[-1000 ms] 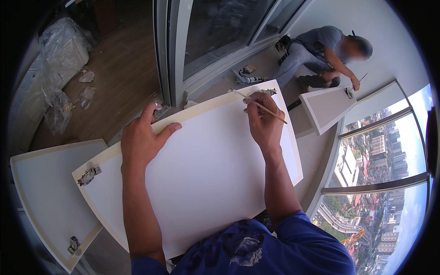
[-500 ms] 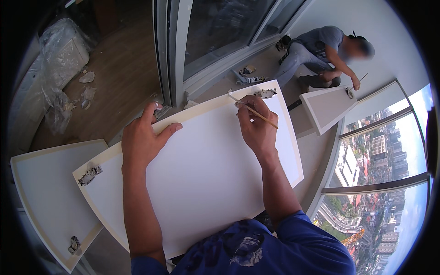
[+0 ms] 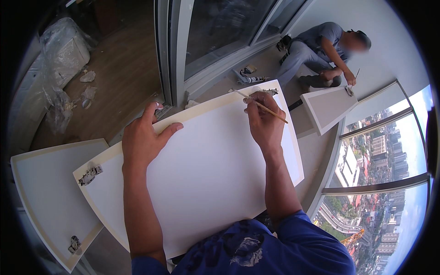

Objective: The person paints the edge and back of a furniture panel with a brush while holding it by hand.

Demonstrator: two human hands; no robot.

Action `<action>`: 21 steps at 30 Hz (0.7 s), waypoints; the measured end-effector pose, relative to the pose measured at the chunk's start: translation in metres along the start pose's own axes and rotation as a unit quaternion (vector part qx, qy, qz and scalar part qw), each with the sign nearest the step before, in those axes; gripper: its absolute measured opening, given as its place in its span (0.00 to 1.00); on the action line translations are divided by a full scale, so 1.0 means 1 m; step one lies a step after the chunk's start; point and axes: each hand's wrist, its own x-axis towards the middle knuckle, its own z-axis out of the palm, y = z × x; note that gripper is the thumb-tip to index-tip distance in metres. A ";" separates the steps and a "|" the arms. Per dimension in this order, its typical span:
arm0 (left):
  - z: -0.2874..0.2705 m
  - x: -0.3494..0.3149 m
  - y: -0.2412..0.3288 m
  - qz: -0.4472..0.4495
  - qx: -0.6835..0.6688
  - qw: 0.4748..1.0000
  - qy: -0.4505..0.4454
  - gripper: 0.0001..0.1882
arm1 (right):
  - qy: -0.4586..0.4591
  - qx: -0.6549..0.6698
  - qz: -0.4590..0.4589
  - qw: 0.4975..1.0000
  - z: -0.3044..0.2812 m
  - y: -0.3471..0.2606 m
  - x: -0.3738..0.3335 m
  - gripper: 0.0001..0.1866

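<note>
One white cabinet door panel (image 3: pixel 201 183), cream-bordered, lying face up beneath both forearms, close against the torso; presumably stiff, moderately heavy, smooth enough to slip, its edges liable to chip. Best hold: opposite bare edges, clear of the metal hinge (image 3: pixel 90 174) at the left end. One slender paintbrush (image 3: pixel 275 113), wooden-handled, likely feather-light and rigid, soft only at the tip; best pinched low on the handle. Right hand (image 3: pixel 265 121): fingers together, clamped on the brush near the far border. Left hand (image 3: pixel 144 137): thumb apart on the face, fingers over the far edge, their grip underneath impossible to tell.
</note>
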 end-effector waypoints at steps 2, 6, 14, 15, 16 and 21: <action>0.000 0.000 0.000 0.002 -0.001 1.000 0.003 0.38 | -0.010 -0.001 -0.001 1.000 -0.001 -0.004 -0.001 0.06; 0.001 -0.001 0.001 0.007 0.003 1.000 0.011 0.37 | -0.041 0.016 -0.004 0.999 0.007 -0.007 -0.009 0.05; 0.003 -0.001 -0.002 0.006 0.003 1.000 0.014 0.37 | -0.026 0.036 0.014 0.999 0.004 -0.003 -0.006 0.06; 0.003 -0.001 -0.001 0.004 0.001 1.000 0.012 0.37 | -0.012 0.019 0.006 1.000 0.003 0.001 -0.004 0.06; 0.003 0.000 0.000 0.003 0.000 1.000 0.010 0.37 | 0.010 0.007 -0.003 1.000 0.002 0.005 -0.002 0.06; 0.006 -0.001 -0.006 0.023 0.004 0.999 0.030 0.38 | 0.052 -0.068 -0.048 0.995 -0.001 0.011 0.004 0.05</action>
